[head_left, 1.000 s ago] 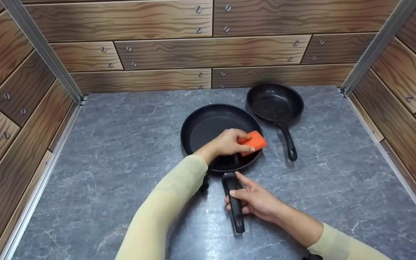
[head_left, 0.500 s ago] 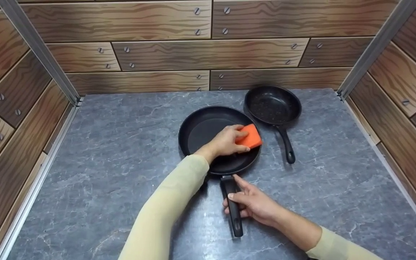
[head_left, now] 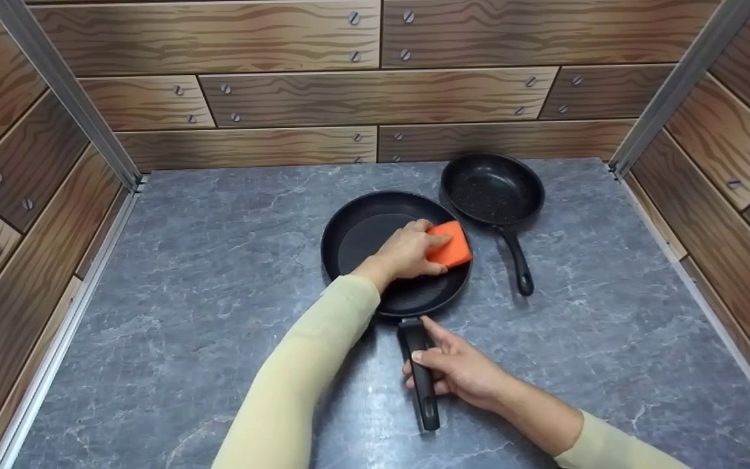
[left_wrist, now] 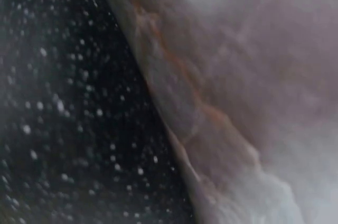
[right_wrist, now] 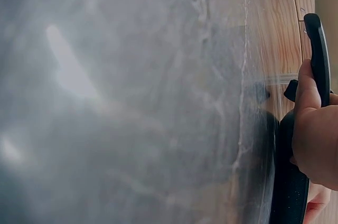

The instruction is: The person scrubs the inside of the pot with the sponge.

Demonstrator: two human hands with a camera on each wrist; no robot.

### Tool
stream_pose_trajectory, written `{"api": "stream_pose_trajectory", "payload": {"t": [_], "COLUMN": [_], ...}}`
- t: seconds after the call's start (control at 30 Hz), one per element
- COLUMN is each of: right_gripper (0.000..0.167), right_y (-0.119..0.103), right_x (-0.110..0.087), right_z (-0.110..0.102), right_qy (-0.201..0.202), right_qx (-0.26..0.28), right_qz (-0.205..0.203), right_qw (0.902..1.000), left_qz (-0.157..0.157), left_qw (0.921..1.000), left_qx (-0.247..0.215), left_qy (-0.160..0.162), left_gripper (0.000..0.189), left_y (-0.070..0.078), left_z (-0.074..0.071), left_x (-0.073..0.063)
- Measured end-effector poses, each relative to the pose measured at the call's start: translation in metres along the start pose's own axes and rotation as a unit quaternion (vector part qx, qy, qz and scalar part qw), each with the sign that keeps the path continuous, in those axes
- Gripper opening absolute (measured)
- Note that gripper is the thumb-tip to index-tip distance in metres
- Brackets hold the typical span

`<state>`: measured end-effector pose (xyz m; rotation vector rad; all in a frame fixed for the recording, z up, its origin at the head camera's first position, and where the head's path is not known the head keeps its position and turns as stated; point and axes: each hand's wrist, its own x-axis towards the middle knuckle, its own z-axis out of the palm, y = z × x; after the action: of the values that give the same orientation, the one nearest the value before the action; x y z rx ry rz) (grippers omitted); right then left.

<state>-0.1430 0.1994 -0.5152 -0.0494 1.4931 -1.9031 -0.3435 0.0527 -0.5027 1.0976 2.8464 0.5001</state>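
A large black frying pan (head_left: 365, 228) lies on the grey marbled table, its handle (head_left: 425, 397) toward the person. My left hand (head_left: 407, 251) holds an orange sponge (head_left: 454, 244) between thumb and fingers against the pan's inner right side. With thumb on top and fingers curled beneath, my right hand (head_left: 463, 368) grips the pan handle, its index finger reaching to the rim. In the left wrist view, skin fills the right side beside a dark speckled surface (left_wrist: 68, 108). The right wrist view has the right hand (right_wrist: 317, 139) on the black handle (right_wrist: 318, 55).
A smaller black frying pan (head_left: 493, 189) stands behind and right of the large one, its handle (head_left: 519, 267) pointing forward. Wood-patterned walls (head_left: 290, 98) enclose the table (head_left: 219, 260) at the back and both sides, with metal rails (head_left: 75, 104) at the corners.
My left hand has slid the sponge up along the pan's right inner side, slightly away from the person. The right hand keeps its grip on the handle. The head view has shifted slightly.
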Motion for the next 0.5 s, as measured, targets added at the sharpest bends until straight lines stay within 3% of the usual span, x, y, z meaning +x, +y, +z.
{"api": "stream_pose_trajectory", "payload": {"t": [0.3, 0.5], "right_gripper": [0.098, 0.097], "right_y": [0.001, 0.001], "right_x": [-0.001, -0.001], "right_z": [-0.001, -0.001], "right_qy": [0.001, 0.0], "right_qx": [-0.001, -0.003], "right_qz": [-0.004, -0.004], "right_qw": [1.0, 1.0], "left_qz": [0.012, 0.005], "left_qw": [0.9912, 0.9831], "left_qx": [0.131, 0.183], "left_qy": [-0.011, -0.016], "left_gripper": [0.068, 0.067], "left_y": [-0.002, -0.003], "left_z": [-0.005, -0.008], "left_x": [0.007, 0.011]}}
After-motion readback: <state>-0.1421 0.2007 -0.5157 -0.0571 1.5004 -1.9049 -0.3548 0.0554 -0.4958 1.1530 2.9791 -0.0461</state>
